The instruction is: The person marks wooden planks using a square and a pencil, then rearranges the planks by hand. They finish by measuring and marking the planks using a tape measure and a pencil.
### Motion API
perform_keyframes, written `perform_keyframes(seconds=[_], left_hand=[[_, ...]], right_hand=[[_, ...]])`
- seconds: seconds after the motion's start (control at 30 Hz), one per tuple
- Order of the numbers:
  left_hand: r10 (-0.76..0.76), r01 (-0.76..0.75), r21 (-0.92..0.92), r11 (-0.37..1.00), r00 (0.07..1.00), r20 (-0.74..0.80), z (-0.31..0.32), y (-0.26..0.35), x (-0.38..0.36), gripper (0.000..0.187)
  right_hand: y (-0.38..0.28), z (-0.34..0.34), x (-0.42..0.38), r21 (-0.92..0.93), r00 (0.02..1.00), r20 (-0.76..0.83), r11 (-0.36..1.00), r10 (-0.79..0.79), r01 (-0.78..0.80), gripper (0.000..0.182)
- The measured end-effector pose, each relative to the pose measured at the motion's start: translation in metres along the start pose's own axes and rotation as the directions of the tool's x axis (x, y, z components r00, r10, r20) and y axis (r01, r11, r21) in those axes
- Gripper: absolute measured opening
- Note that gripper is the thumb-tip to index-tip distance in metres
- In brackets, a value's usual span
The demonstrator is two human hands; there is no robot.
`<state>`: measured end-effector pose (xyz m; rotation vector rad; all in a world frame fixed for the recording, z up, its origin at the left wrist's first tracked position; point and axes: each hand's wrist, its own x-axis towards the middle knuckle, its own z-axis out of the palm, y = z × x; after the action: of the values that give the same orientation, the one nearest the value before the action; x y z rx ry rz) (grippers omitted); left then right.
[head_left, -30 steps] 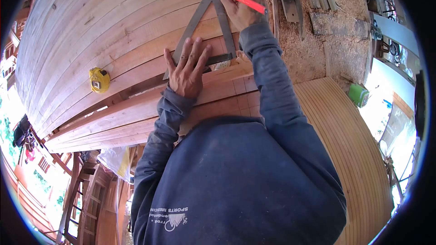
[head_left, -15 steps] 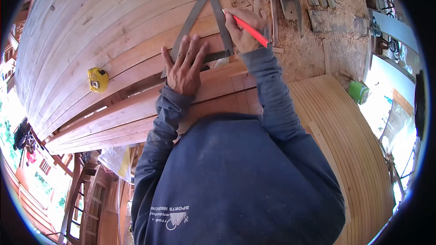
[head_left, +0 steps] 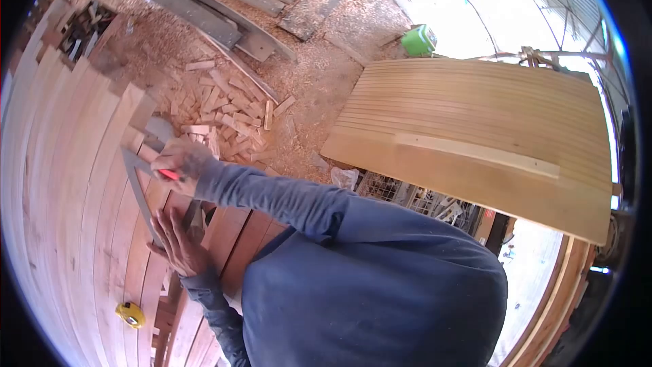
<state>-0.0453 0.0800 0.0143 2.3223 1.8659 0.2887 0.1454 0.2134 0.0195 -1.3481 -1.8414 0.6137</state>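
Observation:
A grey metal triangular square (head_left: 140, 194) lies across the ends of several pale wooden boards (head_left: 88, 183). My left hand (head_left: 182, 248) rests on it with the fingers stretched out, pressing it against the wood. Just beyond, my right hand (head_left: 182, 162) is closed around a red pencil (head_left: 168, 175) beside the upper part of the square. The pencil's tip is hidden from this angle. Nearer my body, a yellow tape measure (head_left: 130, 315) sits on the boards.
Offcuts (head_left: 231, 112) lie heaped on the sawdust-covered floor past the board ends. Long planks (head_left: 176, 10) rest farther off. To the right stands a broad wooden panel (head_left: 475, 109) with a strip on it, near a green container (head_left: 419, 41).
My view has swung to the right, showing more floor and the wide panel. My left hand stays on the square; my right hand still grips the pencil beside it.

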Motion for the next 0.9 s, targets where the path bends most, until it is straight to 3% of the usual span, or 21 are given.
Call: perform_keyframes(seconds=[0.13,0.17,0.27,0.3,0.33,0.4,0.5,0.6,0.7,0.9], left_hand=[[0.004,-0.004,0.006,1.000,1.000,0.024,0.008,0.003,0.006,0.059],[-0.016,0.014,0.037,0.999,0.999,0.043,0.005,-0.003,0.001,0.059],[0.034,-0.040,-0.104,0.994,0.997,-0.063,-0.006,0.006,-0.002,0.064],[0.043,-0.047,-0.054,0.997,0.997,-0.064,-0.008,0.003,0.000,0.064],[0.014,-0.019,-0.090,0.996,0.998,-0.058,-0.009,0.005,-0.001,0.061],[-0.012,0.007,-0.085,0.996,0.999,-0.053,-0.003,0.001,-0.002,0.057],[-0.050,0.047,-0.077,0.996,0.998,-0.033,0.001,0.000,-0.001,0.065],[-0.061,0.060,-0.032,0.998,0.997,-0.040,0.006,-0.002,-0.001,0.064],[-0.052,0.052,-0.010,0.999,0.998,-0.032,0.003,0.000,0.000,0.064],[-0.055,0.054,-0.023,0.998,0.998,-0.042,0.005,0.000,0.000,0.068]], right_hand=[[0.023,0.018,-0.010,0.092,0.999,0.022,0.995,-0.038,0.036,0.007],[0.026,0.010,-0.010,0.066,0.996,0.030,0.995,-0.078,0.076,0.008],[0.016,-0.010,-0.014,-0.051,0.970,0.088,0.972,-0.226,0.231,0.011],[0.013,-0.013,-0.013,-0.051,0.965,0.084,0.966,-0.249,0.254,0.012],[0.011,-0.014,-0.013,-0.026,0.968,0.061,0.969,-0.245,0.247,0.013],[-0.005,-0.006,-0.004,0.166,0.996,-0.029,0.982,-0.082,0.086,0.012],[0.002,-0.012,-0.014,0.102,0.990,0.023,0.986,-0.136,0.133,0.014],[0.000,-0.021,-0.030,0.066,0.993,0.082,0.994,-0.089,0.084,0.011],[0.003,-0.011,-0.014,0.070,0.991,0.036,0.990,-0.127,0.125,0.011],[-0.001,-0.032,-0.033,0.043,0.983,0.116,0.989,-0.143,0.139,0.011]])
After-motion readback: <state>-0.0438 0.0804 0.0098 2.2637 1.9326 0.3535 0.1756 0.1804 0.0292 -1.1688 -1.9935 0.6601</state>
